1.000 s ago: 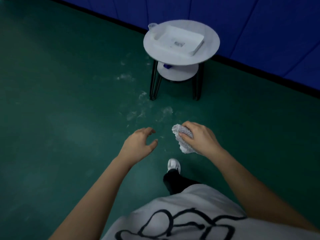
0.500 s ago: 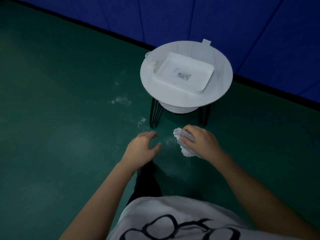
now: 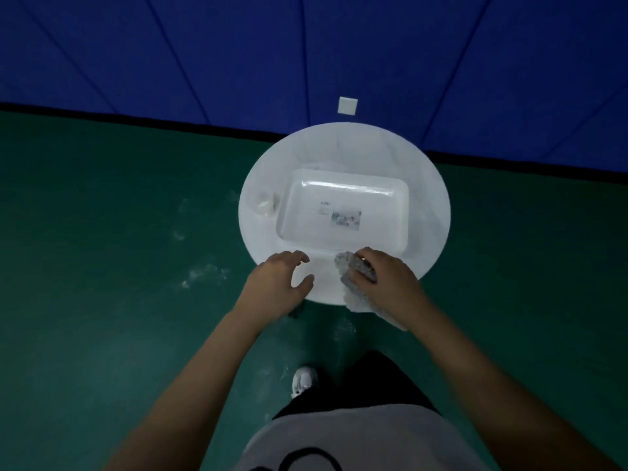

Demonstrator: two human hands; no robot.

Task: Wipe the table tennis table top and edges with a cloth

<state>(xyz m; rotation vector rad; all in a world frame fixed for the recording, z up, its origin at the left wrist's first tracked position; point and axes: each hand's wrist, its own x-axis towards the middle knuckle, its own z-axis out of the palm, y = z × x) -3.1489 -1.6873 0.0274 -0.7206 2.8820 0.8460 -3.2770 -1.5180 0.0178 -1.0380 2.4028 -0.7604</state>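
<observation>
Head view: the cloth (image 3: 347,270) is gripped, bunched, in the right hand (image 3: 385,283) over the near edge of the round table (image 3: 436,198). Just beside it, the left hand (image 3: 277,285) is held loose, fingers spread, nothing grasped, at the same edge. A tray (image 3: 390,212) is seen mid-table, a cup (image 3: 265,205) at the left edge.

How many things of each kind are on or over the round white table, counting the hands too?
hands: 2, the left hand and the right hand
cloth: 1, held in the right hand
tray: 1
cup: 1
total: 5
</observation>
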